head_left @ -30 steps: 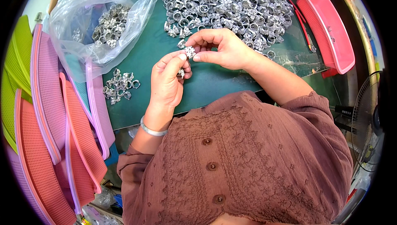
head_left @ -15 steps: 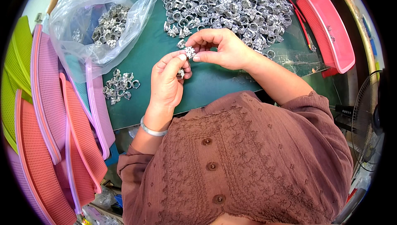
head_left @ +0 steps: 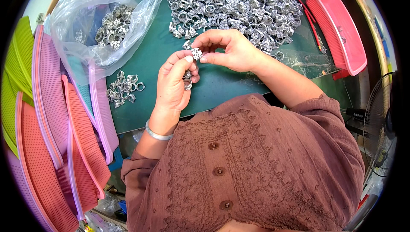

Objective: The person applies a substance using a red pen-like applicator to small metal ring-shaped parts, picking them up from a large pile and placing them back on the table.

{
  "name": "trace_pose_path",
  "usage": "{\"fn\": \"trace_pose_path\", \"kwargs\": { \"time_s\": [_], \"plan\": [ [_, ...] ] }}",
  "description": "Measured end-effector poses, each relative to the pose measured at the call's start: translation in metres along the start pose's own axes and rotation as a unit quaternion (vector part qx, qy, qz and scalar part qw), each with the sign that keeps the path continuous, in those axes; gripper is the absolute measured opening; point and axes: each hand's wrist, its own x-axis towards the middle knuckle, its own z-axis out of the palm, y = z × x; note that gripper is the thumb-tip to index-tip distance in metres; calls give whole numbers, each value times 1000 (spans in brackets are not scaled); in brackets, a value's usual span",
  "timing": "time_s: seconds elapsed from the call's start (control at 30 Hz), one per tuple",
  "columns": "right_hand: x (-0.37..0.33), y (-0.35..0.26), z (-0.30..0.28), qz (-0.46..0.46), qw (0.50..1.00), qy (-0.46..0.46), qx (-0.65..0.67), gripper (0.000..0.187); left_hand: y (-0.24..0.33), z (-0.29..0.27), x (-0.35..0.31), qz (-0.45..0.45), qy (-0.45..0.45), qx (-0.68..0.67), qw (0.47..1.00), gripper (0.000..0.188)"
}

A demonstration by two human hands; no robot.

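A silvery ring with a clustered, sparkling top point(head_left: 196, 53) is between my two hands above the green table. My left hand point(head_left: 173, 76) pinches it with thumb and forefinger. More rings point(head_left: 187, 80) sit in the curled lower fingers of that hand. My right hand point(head_left: 230, 52) has its forefinger and thumb curved around the same ring from the other side, fingertips at its edge. Just behind the fingers, another ring point(head_left: 186, 44) lies on the table. A large heap of similar rings point(head_left: 239, 8) spreads beyond my hands.
To the left are a small group of rings point(head_left: 124, 87) and a clear plastic bag point(head_left: 145, 1) with rings inside. Stacked perforated baskets point(head_left: 47, 159) line the left side. At the right stand red-handled tweezers or pliers point(head_left: 311, 18), a pink basket point(head_left: 358, 57) and a fan point(head_left: 378, 121).
The lower fingers of my left hand have shifted slightly, and more of the rings held in them shows. My right hand stays in nearly the same place.
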Motion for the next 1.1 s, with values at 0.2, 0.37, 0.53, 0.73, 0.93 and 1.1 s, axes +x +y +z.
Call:
{"fn": "trace_pose_path", "kwargs": {
  "time_s": [0.2,0.37,0.53,0.73,0.93,1.1],
  "plan": [
    [0,-1,-1,-15,999,2,-31,26,1,0,1,-21,16,-14,1000,19],
    [0,-3,-1,-20,999,7,-44,25,0,-2,2,-64,4,-1,998,28],
    [0,-2,0,-26,999,13,-46,24,0,-1,3,-76,3,16,997,28],
    [2,1,0,-61,994,12,-89,30,-5,1,4,-8,17,69,997,16],
    [1,3,1,-43,997,24,-58,43,-6,4,2,96,35,148,984,26],
    [1,1,1,-29,997,19,-63,44,-9,4,2,157,25,185,970,29]
  ]
}}
